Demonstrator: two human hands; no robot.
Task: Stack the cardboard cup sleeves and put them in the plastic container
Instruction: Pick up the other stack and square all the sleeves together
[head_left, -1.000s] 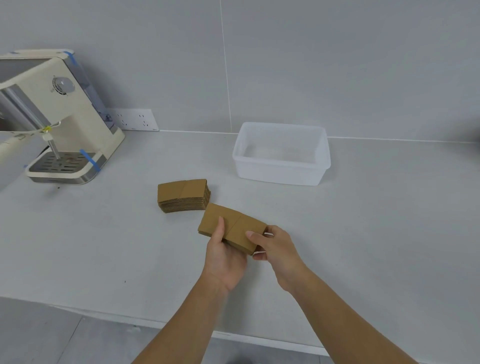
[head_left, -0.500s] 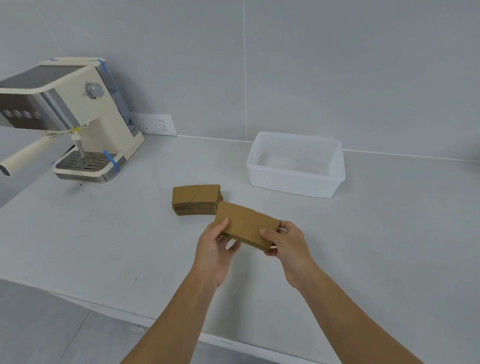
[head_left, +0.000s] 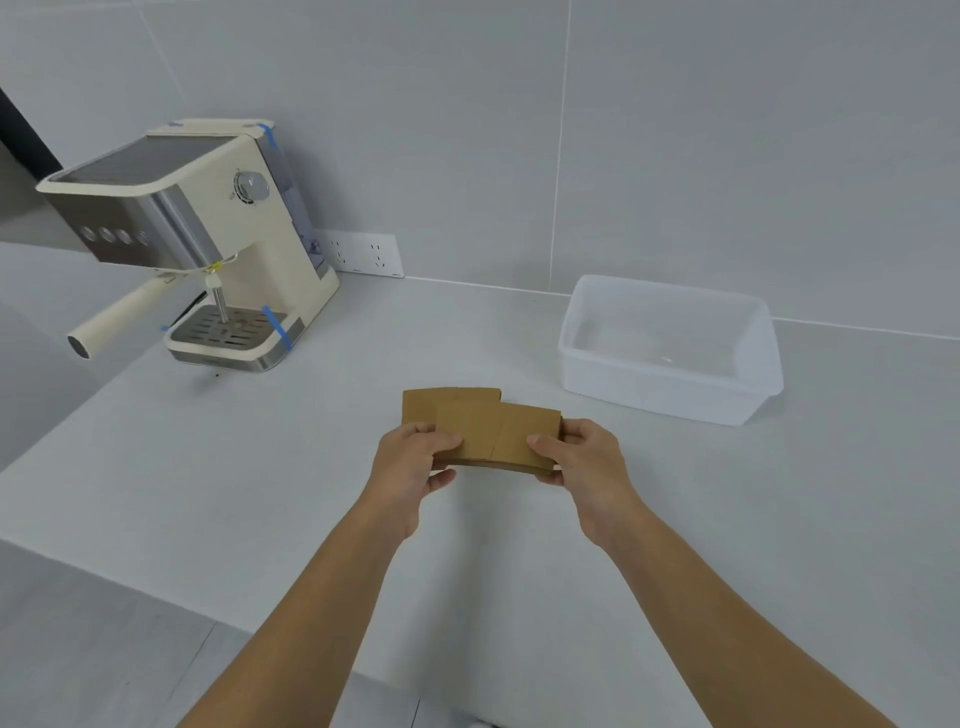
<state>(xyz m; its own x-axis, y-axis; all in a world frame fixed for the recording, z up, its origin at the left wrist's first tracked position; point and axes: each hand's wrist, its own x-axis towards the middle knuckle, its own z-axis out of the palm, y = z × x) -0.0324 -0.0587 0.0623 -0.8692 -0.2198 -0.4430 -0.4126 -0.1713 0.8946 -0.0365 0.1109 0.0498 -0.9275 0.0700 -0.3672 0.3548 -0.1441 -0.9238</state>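
A bundle of flat brown cardboard cup sleeves (head_left: 506, 436) is held level above the counter between both hands. My left hand (head_left: 413, 457) grips its left end, my right hand (head_left: 582, 457) grips its right end. Just behind it lies a second stack of sleeves (head_left: 441, 402) on the counter, partly hidden by the held bundle. The translucent white plastic container (head_left: 670, 400) stands to the right and further back, with nothing inside.
A cream espresso machine (head_left: 208, 244) with a protruding handle (head_left: 114, 317) stands at the back left. A wall socket strip (head_left: 363, 254) sits behind it. The counter's front edge (head_left: 156, 587) runs diagonally at lower left.
The held bundle has moved left and back, now overlapping the lying stack, and turned level. My left hand shifted to pinch its left end. The camera view also tilted.
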